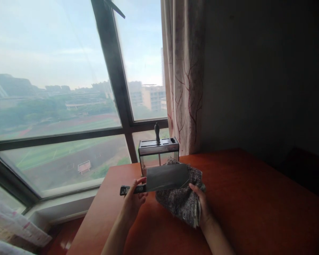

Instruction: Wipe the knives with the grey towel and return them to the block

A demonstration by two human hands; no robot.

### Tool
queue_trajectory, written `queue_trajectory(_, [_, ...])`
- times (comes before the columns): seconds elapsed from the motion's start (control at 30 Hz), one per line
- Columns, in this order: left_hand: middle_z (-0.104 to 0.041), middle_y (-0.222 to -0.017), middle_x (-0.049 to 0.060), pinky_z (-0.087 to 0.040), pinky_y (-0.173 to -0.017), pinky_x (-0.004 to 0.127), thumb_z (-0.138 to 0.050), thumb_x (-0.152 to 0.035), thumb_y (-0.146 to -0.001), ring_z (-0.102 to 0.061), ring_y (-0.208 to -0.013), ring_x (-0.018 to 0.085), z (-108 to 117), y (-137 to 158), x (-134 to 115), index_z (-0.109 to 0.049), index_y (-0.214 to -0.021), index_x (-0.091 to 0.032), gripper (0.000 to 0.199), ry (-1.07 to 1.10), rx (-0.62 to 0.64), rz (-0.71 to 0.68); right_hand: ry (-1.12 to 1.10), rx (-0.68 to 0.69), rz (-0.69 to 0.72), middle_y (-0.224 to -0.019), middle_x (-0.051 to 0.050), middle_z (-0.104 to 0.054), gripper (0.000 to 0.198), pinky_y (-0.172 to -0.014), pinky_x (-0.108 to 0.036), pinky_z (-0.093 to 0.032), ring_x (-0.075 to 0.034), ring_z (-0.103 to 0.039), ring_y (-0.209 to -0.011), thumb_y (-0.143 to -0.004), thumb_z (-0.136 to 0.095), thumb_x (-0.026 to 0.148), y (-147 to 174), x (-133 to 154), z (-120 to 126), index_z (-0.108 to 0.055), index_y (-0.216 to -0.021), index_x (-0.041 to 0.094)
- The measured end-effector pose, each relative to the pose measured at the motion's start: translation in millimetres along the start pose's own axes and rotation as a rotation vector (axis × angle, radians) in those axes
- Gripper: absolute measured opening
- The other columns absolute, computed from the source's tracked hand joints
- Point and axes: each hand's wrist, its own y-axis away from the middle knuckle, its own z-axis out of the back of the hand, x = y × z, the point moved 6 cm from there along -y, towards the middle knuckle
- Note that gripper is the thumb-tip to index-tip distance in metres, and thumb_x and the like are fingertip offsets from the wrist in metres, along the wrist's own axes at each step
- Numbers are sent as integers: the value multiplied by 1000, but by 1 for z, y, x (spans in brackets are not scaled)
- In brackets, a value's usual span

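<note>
**Holding a cleaver [167, 177] against a bunched cloth [175, 207]**

Head view, taking clock directions from the blade: grasping the cleaver's handle with left fingers [141, 200] between eight and nine; gripping the cloth with right fingers [196, 189] at four, resting a thumb by the blade's corner. Presenting the blade over the cloth above the tabletop [241, 202], apparently backing steel with fabric to spare skin. Facing a clear-sided holder [159, 150] near twelve, partly screening it with blade and cloth; overlooking a window [106, 49] at ten.

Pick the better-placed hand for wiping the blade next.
Right, likely: the right hand already holds the cloth behind the blade, while the left hand is occupied with the knife's handle.
</note>
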Motion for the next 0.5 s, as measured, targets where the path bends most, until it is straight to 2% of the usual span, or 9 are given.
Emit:
queue_trajectory(0.07, [-67, -64, 5, -43, -43, 17, -70, -38, -79, -58, -48, 10, 5, 0, 1, -73, -93, -15, 28, -133, -28, 39, -7, -5, 7, -102, -8, -76, 48, -96, -50, -47, -32, -68, -102, -78, -66, 39, 1, 2, 0, -64, -121, 19])
queue_trajectory(0.13, [-68, -62, 6, -43, -44, 17, -70, -38, -79, -55, -46, 9, 8, 0, -1, -73, -84, -13, 25, -173, -20, 29, -11, -1, 9, -101, -8, -76, 46, -96, -50, -47, -32, -69, -101, -78, -65, 38, 1, 2, 0, -64, -120, 19])
queue_trajectory(0.3, [-69, -62, 8, -49, -48, 19, -68, -35, -79, -58, -50, 12, 7, 2, -6, -74, -76, -13, 22, -133, -13, 8, -11, -5, 3, -100, -8, -77, 45, -94, -50, -48, -32, -69, -101, -77, -66, 35, 0, 0, -1, -66, -118, 18])
queue_trajectory(0.5, [-68, -61, 8, -48, -43, 17, -67, -30, -78, -61, -54, 14, 4, 3, -19, -73, -72, -13, 19, -50, -65, -125, -41, -38, 32, -103, -8, -76, 41, -95, -50, -49, -32, -68, -103, -77, -65, 33, 0, 4, 0, -67, -115, 19])
